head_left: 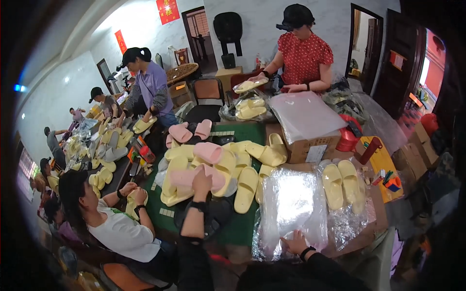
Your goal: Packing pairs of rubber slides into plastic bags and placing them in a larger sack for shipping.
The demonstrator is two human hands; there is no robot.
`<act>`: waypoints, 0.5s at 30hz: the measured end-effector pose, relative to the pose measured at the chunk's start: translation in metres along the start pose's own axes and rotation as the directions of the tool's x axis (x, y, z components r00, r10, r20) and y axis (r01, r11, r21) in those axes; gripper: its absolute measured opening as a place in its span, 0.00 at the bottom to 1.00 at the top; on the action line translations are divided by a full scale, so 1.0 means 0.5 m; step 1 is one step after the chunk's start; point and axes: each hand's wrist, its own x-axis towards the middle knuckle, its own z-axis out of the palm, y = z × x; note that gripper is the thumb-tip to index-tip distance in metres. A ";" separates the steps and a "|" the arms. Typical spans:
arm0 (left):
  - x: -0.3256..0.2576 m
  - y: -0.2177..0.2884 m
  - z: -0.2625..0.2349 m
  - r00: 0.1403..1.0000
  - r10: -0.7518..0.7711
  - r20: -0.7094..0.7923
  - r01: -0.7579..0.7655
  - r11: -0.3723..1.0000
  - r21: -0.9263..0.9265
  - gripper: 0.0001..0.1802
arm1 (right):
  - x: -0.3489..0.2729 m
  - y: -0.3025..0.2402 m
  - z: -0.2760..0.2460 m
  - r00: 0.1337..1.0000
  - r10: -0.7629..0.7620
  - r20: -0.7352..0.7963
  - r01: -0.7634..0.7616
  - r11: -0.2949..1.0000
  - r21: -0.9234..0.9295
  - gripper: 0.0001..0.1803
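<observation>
My left hand [201, 182] reaches into a pile of slippers, its fingers closed on a pink slipper [182, 177]. Yellow slippers [224, 167] lie around and beneath it, with another pink slipper [208, 152] just beyond. A single yellow slipper [246, 190] rests to the right of the pile. My right hand [295, 242] lies with spread fingers on the near edge of a stack of clear plastic bags [293, 203]; it holds nothing. Right of that stack, a pair of yellow slippers [340, 183] lies on clear plastic.
A cardboard box [310, 149] topped with plastic sheets stands behind the bags. Red tape rolls [348, 138] and a pen holder [392, 183] are at the right. One co-worker [119, 225] sits close on my left; another [305, 63] stands across the table, handling slippers.
</observation>
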 end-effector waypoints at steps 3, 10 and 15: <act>0.024 0.049 -0.070 0.989 0.078 0.125 -0.096 0.984 0.149 0.20 | 0.010 0.002 -0.006 1.000 -0.005 0.011 0.005 0.999 0.036 0.38; 0.011 0.147 -0.140 0.924 0.359 -0.130 -0.274 0.861 0.428 0.09 | -0.009 -0.009 -0.054 0.993 -0.020 0.115 0.016 0.999 0.028 0.35; -0.052 0.249 -0.197 0.915 0.046 -0.400 -0.063 0.998 -0.029 0.12 | -0.013 0.005 -0.055 0.989 -0.048 0.141 0.034 0.994 0.100 0.33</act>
